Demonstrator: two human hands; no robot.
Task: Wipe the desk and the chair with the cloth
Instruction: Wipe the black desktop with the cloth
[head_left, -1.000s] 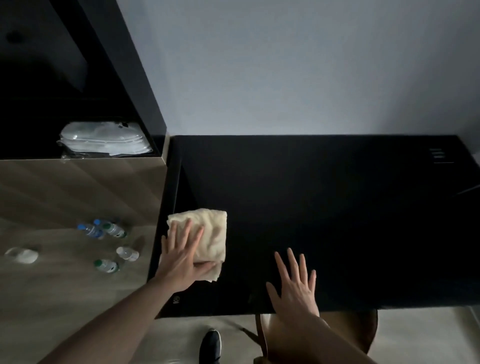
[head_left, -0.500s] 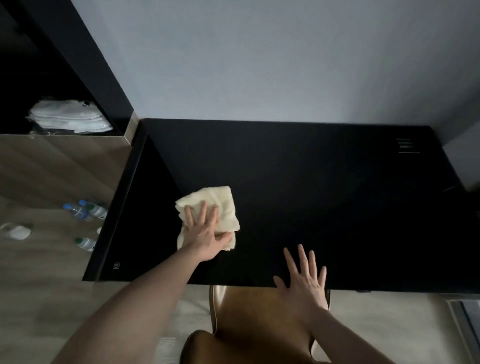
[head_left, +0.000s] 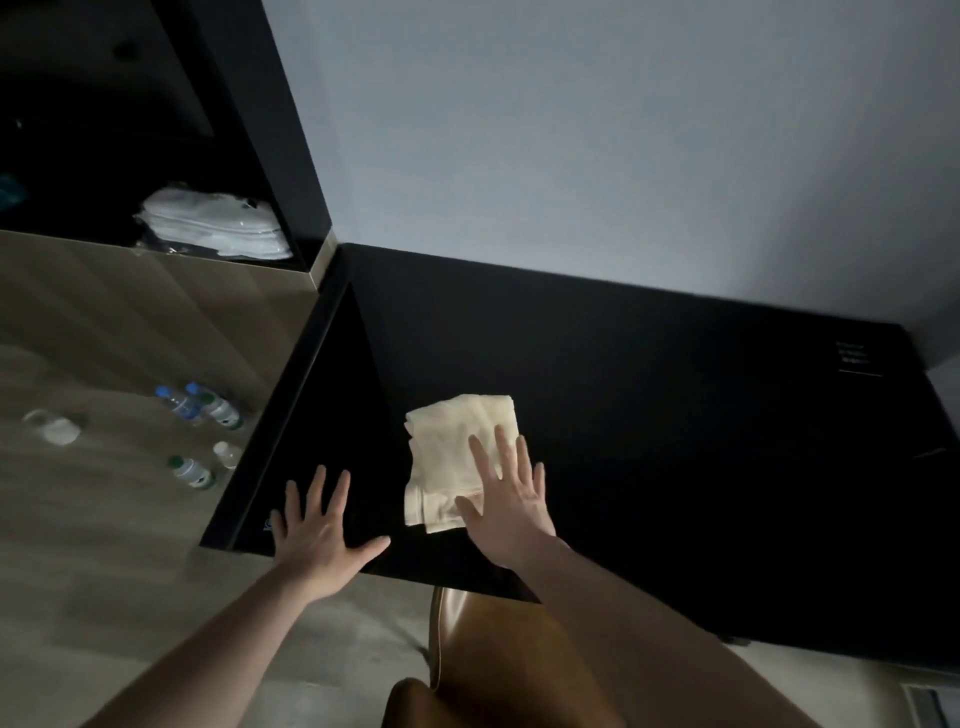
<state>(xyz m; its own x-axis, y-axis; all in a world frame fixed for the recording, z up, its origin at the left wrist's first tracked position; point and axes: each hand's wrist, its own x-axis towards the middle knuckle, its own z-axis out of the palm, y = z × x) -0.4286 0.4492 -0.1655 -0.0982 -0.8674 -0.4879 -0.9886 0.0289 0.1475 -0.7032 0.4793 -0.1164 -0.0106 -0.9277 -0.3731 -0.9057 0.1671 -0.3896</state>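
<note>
A cream folded cloth (head_left: 457, 457) lies on the black desk (head_left: 675, 415), toward its front left part. My right hand (head_left: 506, 501) lies flat on the cloth's near right edge, fingers spread, pressing it against the desk top. My left hand (head_left: 322, 525) rests palm down on the bare desk near the front left corner, fingers apart, holding nothing. A brown leather chair (head_left: 493, 654) stands tucked under the desk's front edge, between my forearms.
Several small water bottles (head_left: 197, 408) stand and lie on the wooden floor to the desk's left. A dark shelf unit holds white packaged items (head_left: 213, 223) at the upper left. A grey wall runs behind the desk, with small sockets (head_left: 854, 356) at its far right.
The cloth has passed from my left hand to my right. My left hand now lies on the bare desk at the front left corner. The view has swung to the right.
</note>
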